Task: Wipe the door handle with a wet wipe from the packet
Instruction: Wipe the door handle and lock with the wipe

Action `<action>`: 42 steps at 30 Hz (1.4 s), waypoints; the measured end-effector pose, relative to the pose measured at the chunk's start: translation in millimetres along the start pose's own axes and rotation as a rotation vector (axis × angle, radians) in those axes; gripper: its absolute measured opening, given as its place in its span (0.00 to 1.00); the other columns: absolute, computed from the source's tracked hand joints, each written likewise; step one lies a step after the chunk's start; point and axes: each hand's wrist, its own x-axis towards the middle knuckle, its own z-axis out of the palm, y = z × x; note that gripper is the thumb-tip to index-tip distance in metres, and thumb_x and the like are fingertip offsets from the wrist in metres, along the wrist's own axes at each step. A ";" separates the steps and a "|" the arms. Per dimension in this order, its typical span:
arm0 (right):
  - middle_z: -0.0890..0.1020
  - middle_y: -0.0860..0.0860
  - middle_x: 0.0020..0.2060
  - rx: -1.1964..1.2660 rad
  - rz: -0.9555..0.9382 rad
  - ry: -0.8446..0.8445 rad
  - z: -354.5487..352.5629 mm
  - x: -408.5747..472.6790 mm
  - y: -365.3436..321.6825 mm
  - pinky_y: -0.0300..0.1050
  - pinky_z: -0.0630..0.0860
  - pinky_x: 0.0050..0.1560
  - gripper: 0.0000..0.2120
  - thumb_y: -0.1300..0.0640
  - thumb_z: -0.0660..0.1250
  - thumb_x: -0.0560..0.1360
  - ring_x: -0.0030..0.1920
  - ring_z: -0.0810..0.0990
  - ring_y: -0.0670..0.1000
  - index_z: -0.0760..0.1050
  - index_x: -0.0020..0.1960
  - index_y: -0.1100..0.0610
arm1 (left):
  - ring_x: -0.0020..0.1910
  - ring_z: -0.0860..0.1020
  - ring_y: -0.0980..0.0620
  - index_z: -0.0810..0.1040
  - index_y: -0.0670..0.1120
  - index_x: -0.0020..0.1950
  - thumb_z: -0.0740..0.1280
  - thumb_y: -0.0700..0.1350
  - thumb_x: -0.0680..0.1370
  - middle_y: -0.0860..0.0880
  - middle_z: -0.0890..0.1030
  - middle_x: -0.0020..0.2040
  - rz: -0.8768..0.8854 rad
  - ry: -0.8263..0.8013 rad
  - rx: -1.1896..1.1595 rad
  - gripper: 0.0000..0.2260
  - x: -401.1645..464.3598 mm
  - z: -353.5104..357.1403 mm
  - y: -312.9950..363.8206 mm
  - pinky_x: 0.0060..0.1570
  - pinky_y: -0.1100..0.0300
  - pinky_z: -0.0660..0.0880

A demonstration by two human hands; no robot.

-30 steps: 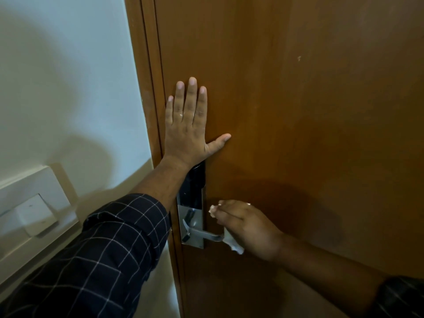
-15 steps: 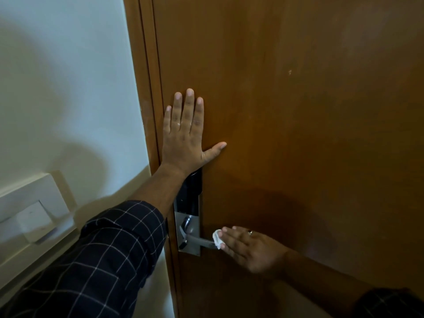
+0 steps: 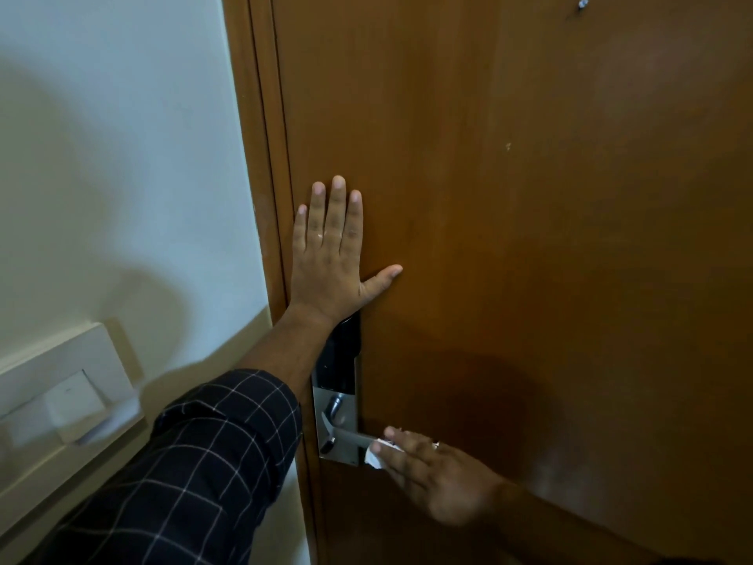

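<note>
A silver lever door handle (image 3: 350, 437) sticks out to the right from a metal lock plate (image 3: 345, 405) with a black upper panel, low on the brown wooden door (image 3: 509, 238). My right hand (image 3: 436, 475) holds a small white wet wipe (image 3: 375, 454) pressed against the outer end of the lever. My left hand (image 3: 330, 254) lies flat on the door above the lock, fingers spread and pointing up. The wipe packet is not in view.
The brown door frame (image 3: 260, 197) runs down the left side of the door. A white wall (image 3: 122, 157) is left of it, with a white switch plate (image 3: 69, 397) low on it.
The view has tilted up, so both hands sit lower in the frame. My right hand has slid from gripping over the lever to holding the wipe at its outer end. The left hand stays flat.
</note>
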 end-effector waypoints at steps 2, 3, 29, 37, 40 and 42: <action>0.80 0.53 0.64 -0.024 0.026 0.010 0.2 -11.3 5.8 0.41 0.73 0.62 0.21 0.54 0.49 0.84 0.64 0.77 0.53 0.77 0.65 0.60 | 0.80 0.53 0.39 0.49 0.42 0.80 0.51 0.73 0.76 0.39 0.57 0.80 -0.002 -0.005 0.002 0.45 -0.1 -1.4 0.9 0.77 0.44 0.47; 0.80 0.54 0.63 -0.057 0.038 -0.016 -2.5 -14.0 7.9 0.41 0.74 0.61 0.19 0.54 0.54 0.83 0.63 0.78 0.53 0.78 0.64 0.60 | 0.80 0.53 0.39 0.49 0.42 0.80 0.51 0.73 0.76 0.39 0.56 0.80 -0.002 -0.011 -0.001 0.45 -0.2 -1.8 1.5 0.77 0.43 0.47; 0.73 0.62 0.68 0.017 0.129 -0.076 -27.1 4.0 3.7 0.54 0.76 0.61 0.33 0.62 0.77 0.68 0.68 0.72 0.61 0.69 0.70 0.63 | 0.80 0.52 0.38 0.46 0.42 0.80 0.51 0.73 0.76 0.38 0.55 0.81 -0.003 -0.036 -0.012 0.45 -1.0 -2.1 1.3 0.77 0.41 0.50; 0.57 0.62 0.76 -0.069 0.293 -0.270 -19.2 14.4 0.6 0.55 0.61 0.72 0.29 0.65 0.61 0.80 0.75 0.57 0.61 0.52 0.77 0.62 | 0.80 0.50 0.38 0.46 0.42 0.80 0.49 0.72 0.77 0.38 0.53 0.81 -0.003 -0.094 -0.025 0.43 -5.7 -11.0 3.8 0.77 0.40 0.50; 0.56 0.60 0.77 -0.017 0.355 -0.191 -25.4 16.5 -2.2 0.52 0.59 0.73 0.32 0.65 0.63 0.79 0.75 0.55 0.60 0.52 0.77 0.61 | 0.80 0.50 0.38 0.44 0.42 0.80 0.48 0.72 0.77 0.38 0.53 0.81 -0.004 -0.118 -0.019 0.43 -4.8 -12.8 5.4 0.77 0.39 0.52; 0.54 0.56 0.78 0.120 0.325 -0.138 -27.2 22.8 -12.1 0.46 0.50 0.74 0.32 0.65 0.61 0.80 0.77 0.51 0.56 0.50 0.78 0.58 | 0.80 0.50 0.38 0.43 0.41 0.80 0.47 0.72 0.77 0.38 0.52 0.81 -0.007 -0.133 -0.015 0.43 -4.2 -14.3 5.7 0.77 0.39 0.53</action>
